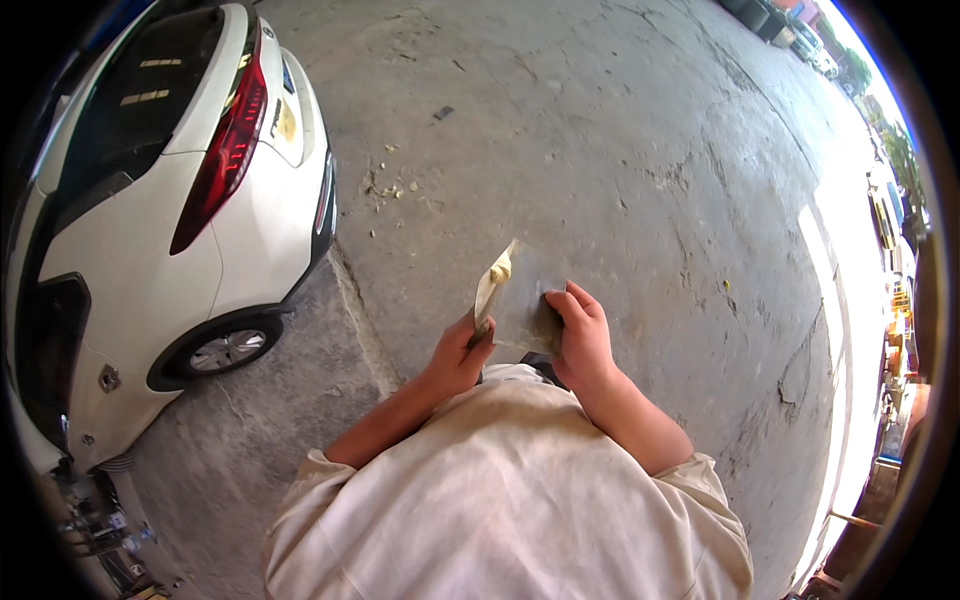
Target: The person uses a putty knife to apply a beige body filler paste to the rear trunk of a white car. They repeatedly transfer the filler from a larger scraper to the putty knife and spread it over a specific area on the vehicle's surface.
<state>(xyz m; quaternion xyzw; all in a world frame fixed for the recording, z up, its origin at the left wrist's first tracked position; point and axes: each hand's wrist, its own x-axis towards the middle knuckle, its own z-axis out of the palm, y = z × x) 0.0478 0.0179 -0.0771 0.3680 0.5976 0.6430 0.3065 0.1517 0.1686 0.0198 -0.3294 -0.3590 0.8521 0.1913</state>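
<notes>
In front of my chest is a thin grey plate [530, 300], apparently metal, with a pale yellow, paste-like lump [500, 268] on its upper left part and a pale smeared strip along that side. My left hand [463, 350] grips the lower left edge, fingers curled around it; whether it also holds a small tool there I cannot tell. My right hand [580, 337] is closed on the right edge, thumb lying over the face of the plate. Both forearms come out of the short sleeves of my cream shirt [505, 480].
A white car [250, 240] stands close on the left, rear light and wheel showing. The cracked concrete floor [650, 120] has pale scraps near the car. Dark bins [755, 25] and distant vehicles are at upper right. Cluttered items [895, 320] line the bright right side.
</notes>
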